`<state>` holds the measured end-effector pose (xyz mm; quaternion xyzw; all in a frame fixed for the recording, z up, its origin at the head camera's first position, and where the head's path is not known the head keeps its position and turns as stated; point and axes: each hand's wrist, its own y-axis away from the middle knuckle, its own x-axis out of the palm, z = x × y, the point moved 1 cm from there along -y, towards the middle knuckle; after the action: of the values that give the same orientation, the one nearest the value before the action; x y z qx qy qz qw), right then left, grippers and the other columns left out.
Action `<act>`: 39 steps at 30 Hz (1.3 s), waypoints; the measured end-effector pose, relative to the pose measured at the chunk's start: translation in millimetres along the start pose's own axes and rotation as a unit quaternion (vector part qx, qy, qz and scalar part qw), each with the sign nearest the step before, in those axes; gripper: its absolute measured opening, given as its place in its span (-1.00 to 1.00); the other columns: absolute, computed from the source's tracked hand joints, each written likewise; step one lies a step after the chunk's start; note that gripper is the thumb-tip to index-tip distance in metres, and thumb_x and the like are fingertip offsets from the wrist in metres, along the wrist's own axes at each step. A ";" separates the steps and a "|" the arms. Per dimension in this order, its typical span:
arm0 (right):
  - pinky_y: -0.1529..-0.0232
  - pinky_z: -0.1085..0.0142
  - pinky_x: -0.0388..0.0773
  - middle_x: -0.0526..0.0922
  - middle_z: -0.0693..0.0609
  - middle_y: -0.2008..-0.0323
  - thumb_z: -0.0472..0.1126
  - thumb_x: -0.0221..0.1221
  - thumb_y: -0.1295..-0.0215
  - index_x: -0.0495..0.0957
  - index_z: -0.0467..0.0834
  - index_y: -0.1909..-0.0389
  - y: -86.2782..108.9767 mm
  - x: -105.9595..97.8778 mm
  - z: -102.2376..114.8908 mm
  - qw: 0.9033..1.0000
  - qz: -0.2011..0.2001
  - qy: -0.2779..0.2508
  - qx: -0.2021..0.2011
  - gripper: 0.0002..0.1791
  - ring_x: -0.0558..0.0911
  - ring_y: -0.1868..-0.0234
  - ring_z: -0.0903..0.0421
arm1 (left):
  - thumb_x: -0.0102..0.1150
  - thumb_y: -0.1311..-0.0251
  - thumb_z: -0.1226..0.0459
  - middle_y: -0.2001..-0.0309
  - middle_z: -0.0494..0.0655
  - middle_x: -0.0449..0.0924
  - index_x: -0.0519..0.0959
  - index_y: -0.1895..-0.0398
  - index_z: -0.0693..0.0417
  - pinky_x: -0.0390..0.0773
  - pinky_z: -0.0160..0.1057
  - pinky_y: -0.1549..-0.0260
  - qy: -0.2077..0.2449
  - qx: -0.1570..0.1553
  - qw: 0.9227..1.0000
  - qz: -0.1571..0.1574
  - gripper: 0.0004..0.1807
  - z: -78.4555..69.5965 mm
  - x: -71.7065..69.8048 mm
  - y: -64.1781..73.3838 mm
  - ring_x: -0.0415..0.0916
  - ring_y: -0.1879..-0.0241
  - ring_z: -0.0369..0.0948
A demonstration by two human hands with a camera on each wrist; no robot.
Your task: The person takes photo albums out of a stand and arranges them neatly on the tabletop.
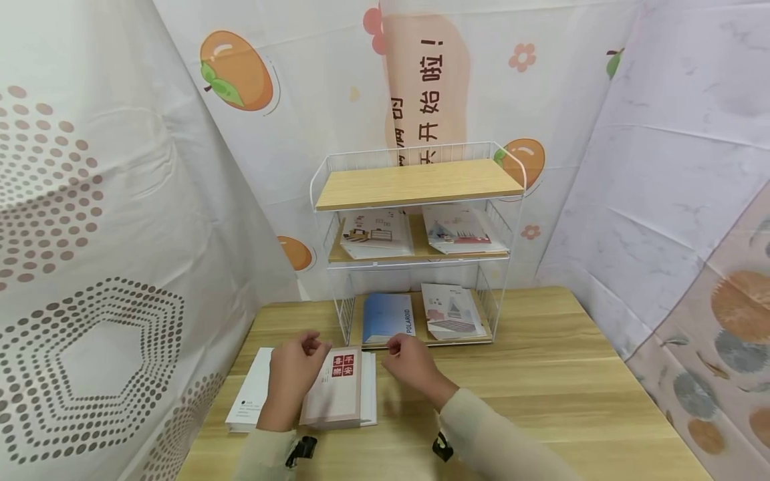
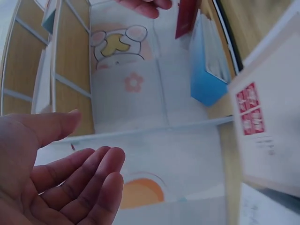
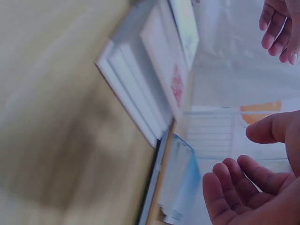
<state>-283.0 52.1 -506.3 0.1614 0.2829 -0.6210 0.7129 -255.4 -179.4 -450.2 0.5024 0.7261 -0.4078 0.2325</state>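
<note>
Above the pale booklet with a red block of characters [image 1: 337, 394], my left hand [image 1: 295, 371] hovers with fingers loosely bent and nothing in them. The booklet lies on a white book [image 1: 369, 394], whose edge shows at the right. Farther left a thick white book [image 1: 252, 394] lies partly behind my left wrist. My right hand [image 1: 415, 364] floats to the right of the stack, in front of the rack, also holding nothing. In the right wrist view the fingers and thumb of the right hand [image 3: 255, 187] stand apart.
A white wire rack [image 1: 502, 287] with wooden shelves stands at the back of the wooden table [image 1: 541, 387]. On its bottom shelf are a blue-and-white POLAROID booklet [image 1: 388, 315] and printed cards [image 1: 452, 310]. Two more card stacks, left [image 1: 375, 234] and right [image 1: 463, 230], lie on the middle shelf.
</note>
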 end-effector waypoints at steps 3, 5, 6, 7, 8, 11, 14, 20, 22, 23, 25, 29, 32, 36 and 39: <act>0.29 0.28 0.56 0.63 0.00 0.26 -0.22 0.22 -0.08 0.58 -0.14 0.15 -6.7 -12.3 7.4 1.000 -0.014 0.004 -0.011 -0.73 0.61 0.24 0.10 | 0.28 -0.11 -0.06 0.34 -0.20 0.64 0.63 0.06 0.01 0.60 -0.19 0.40 0.017 0.010 1.000 0.013 -0.56 -9.0 -3.4 -11.0 0.60 0.35 -0.24; 0.29 0.29 0.57 0.63 0.02 0.27 -0.19 0.22 -0.09 0.59 -0.13 0.15 -10.8 -21.8 13.3 0.999 -0.024 0.021 -0.024 -0.73 0.62 0.25 0.10 | 0.28 -0.10 -0.07 0.30 -0.19 0.64 0.62 0.04 -0.01 0.62 -0.17 0.35 0.039 0.016 0.999 0.021 -0.55 -15.0 -6.5 -17.9 0.62 0.31 -0.23; 0.29 0.29 0.58 0.64 0.03 0.26 -0.18 0.21 -0.09 0.59 -0.13 0.14 -12.6 -26.5 16.3 0.999 -0.027 0.028 -0.025 -0.72 0.62 0.26 0.11 | 0.28 -0.09 -0.09 0.27 -0.19 0.65 0.61 0.03 -0.03 0.62 -0.17 0.33 0.050 0.017 0.998 0.027 -0.53 -17.7 -8.0 -21.1 0.63 0.28 -0.23; 0.27 0.30 0.58 0.64 0.03 0.24 -0.17 0.21 -0.09 0.59 -0.12 0.13 -14.2 -31.4 19.5 0.999 -0.029 0.033 -0.026 -0.71 0.63 0.24 0.11 | 0.27 -0.09 -0.11 0.25 -0.20 0.65 0.61 0.01 -0.04 0.63 -0.17 0.33 0.060 0.019 0.998 0.032 -0.51 -20.2 -9.9 -24.1 0.63 0.26 -0.22; 0.27 0.28 0.59 0.64 0.01 0.22 -0.17 0.20 -0.08 0.59 -0.13 0.12 -15.8 -36.4 23.0 0.999 -0.030 0.034 -0.029 -0.70 0.63 0.23 0.09 | 0.27 -0.08 -0.13 0.23 -0.19 0.65 0.60 0.00 -0.04 0.63 -0.17 0.32 0.071 0.021 0.997 0.038 -0.49 -22.8 -12.1 -26.9 0.63 0.24 -0.21; 0.23 0.26 0.59 0.64 0.00 0.16 -0.17 0.19 -0.10 0.58 -0.13 0.07 -20.8 -50.5 32.5 0.998 -0.033 0.041 -0.033 -0.66 0.63 0.19 0.07 | 0.27 -0.04 -0.17 0.18 -0.18 0.64 0.58 -0.02 -0.06 0.64 -0.18 0.33 0.093 0.022 0.994 0.050 -0.44 -29.3 -17.4 -35.0 0.63 0.20 -0.20; 0.19 0.23 0.59 0.62 -0.01 0.12 -0.16 0.20 -0.14 0.57 -0.13 0.03 -25.7 -62.1 40.0 0.998 -0.037 0.038 -0.040 -0.66 0.61 0.14 0.04 | 0.29 -0.04 -0.16 0.12 -0.14 0.63 0.56 -0.04 -0.06 0.65 -0.17 0.34 0.094 0.036 0.994 0.052 -0.44 -34.6 -20.9 -42.4 0.63 0.17 -0.19; 0.21 0.28 0.59 0.60 0.09 0.09 -0.16 0.17 -0.16 0.56 -0.05 0.02 -36.0 -82.6 51.5 0.995 -0.082 0.027 -0.042 -0.67 0.61 0.12 0.10 | 0.31 -0.09 0.00 0.00 -0.05 0.55 0.51 -0.11 0.02 0.67 -0.13 0.25 0.083 0.088 0.991 0.049 -0.46 -48.0 -20.4 -55.3 0.61 0.11 -0.15; 0.24 0.30 0.59 0.58 0.14 0.10 -0.17 0.17 -0.15 0.55 -0.02 0.01 -39.8 -90.6 56.4 0.993 -0.107 0.022 -0.046 -0.66 0.60 0.13 0.13 | 0.31 -0.09 0.03 -0.03 -0.03 0.53 0.48 -0.15 0.05 0.67 -0.12 0.22 0.084 0.093 0.991 0.050 -0.43 -54.0 -19.6 -59.9 0.61 0.10 -0.14; 0.25 0.30 0.59 0.57 0.15 0.10 -0.17 0.16 -0.14 0.55 0.00 0.01 -42.0 -94.6 58.6 0.991 -0.119 0.022 -0.049 -0.65 0.60 0.14 0.15 | 0.31 -0.09 0.04 -0.05 -0.02 0.52 0.47 -0.17 0.06 0.66 -0.10 0.21 0.085 0.094 0.991 0.052 -0.42 -56.9 -19.2 -62.5 0.61 0.09 -0.14; 0.30 0.31 0.59 0.56 0.14 0.09 -0.19 0.16 -0.11 0.54 -0.02 0.00 -46.4 -102.1 62.4 0.987 -0.145 0.024 -0.058 -0.63 0.60 0.20 0.18 | 0.31 -0.08 0.05 -0.08 -0.01 0.50 0.43 -0.21 0.08 0.65 -0.09 0.19 0.090 0.092 0.990 0.053 -0.37 -63.2 -19.1 -68.2 0.62 0.09 -0.14; 0.35 0.33 0.54 0.49 0.06 -0.02 -0.23 0.15 -0.07 0.49 -0.09 -0.11 -53.8 -113.8 67.6 0.982 -0.166 0.037 -0.080 -0.51 0.55 0.34 0.21 | 0.29 -0.07 0.05 -0.14 0.01 0.47 0.36 -0.27 0.14 0.66 -0.10 0.23 0.111 0.085 0.988 0.059 -0.29 -75.3 -19.3 -80.9 0.63 0.10 -0.15; 0.41 0.35 0.49 0.44 0.03 -0.10 -0.23 0.14 -0.08 0.44 -0.12 -0.19 -58.1 -118.1 68.3 0.980 -0.162 0.062 -0.100 -0.45 0.50 0.43 0.21 | 0.29 -0.08 0.07 -0.18 0.03 0.45 0.29 -0.32 0.18 0.67 -0.15 0.28 0.143 0.077 0.984 0.074 -0.24 -83.5 -18.6 -90.0 0.63 0.10 -0.16; 0.56 0.36 0.44 0.39 0.02 -0.21 -0.23 0.11 -0.11 0.39 -0.10 -0.24 -63.1 -121.2 69.3 0.973 -0.162 0.111 -0.119 -0.41 0.44 0.59 0.24 | 0.27 -0.08 0.11 -0.22 0.03 0.41 0.20 -0.37 0.18 0.67 -0.19 0.27 0.173 0.061 0.978 0.099 -0.20 -90.4 -16.8 -100.2 0.61 0.07 -0.18; 0.56 0.30 0.44 0.31 -0.02 -0.31 -0.20 0.10 -0.14 0.31 -0.11 -0.30 -65.5 -123.1 71.1 0.973 -0.147 0.135 -0.113 -0.38 0.42 0.68 0.19 | 0.26 -0.08 0.13 -0.25 0.04 0.38 0.16 -0.40 0.16 0.67 -0.18 0.23 0.190 0.045 0.974 0.114 -0.18 -93.0 -15.6 -107.0 0.60 0.03 -0.19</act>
<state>-341.0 96.9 -368.0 0.1187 0.4654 -0.6558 0.5825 -341.0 -128.4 -348.2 0.6598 0.6760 -0.3080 0.1128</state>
